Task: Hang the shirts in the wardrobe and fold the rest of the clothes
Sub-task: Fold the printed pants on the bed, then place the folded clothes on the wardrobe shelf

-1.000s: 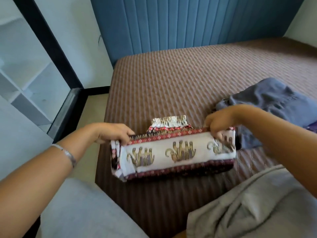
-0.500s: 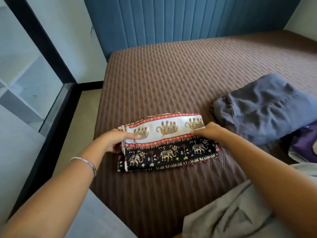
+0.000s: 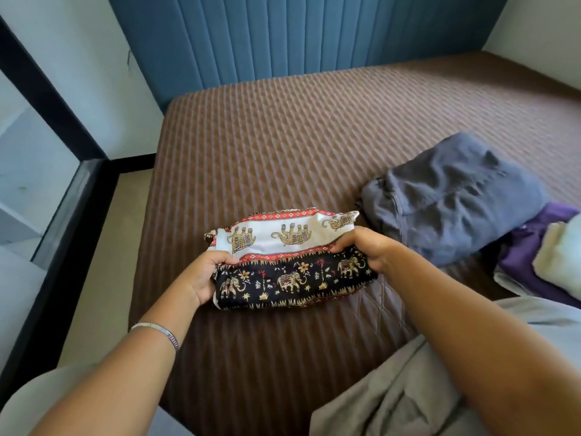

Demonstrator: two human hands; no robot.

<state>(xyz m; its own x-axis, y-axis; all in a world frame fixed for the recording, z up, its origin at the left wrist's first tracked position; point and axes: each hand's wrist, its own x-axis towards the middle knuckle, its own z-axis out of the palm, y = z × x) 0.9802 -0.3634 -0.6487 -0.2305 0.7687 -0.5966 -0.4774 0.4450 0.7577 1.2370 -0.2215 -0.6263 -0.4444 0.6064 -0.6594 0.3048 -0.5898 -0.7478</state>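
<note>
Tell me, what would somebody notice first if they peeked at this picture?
The folded elephant-print garment, black, white and red, in the middle of the brown bed. The left hand and right hand grip its ends. Right of it lies a crumpled grey garment.

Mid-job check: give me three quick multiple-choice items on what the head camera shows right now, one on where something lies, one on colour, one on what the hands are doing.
1. Where does the grey garment lie relative to the elephant-print cloth?
A. to its right on the bed
B. underneath it
C. on the floor to its left

2. What colour is the headboard?
A. red
B. blue
C. white

3. What are the left hand and right hand doing?
A. both hang idle
B. only the right has a grip on the cloth
C. each holds one end of the cloth

Answers: 1 A, it sits on the brown bed cover, right of the cloth. 2 B, the padded panels are blue. 3 C, fingers curl round both ends.
</note>
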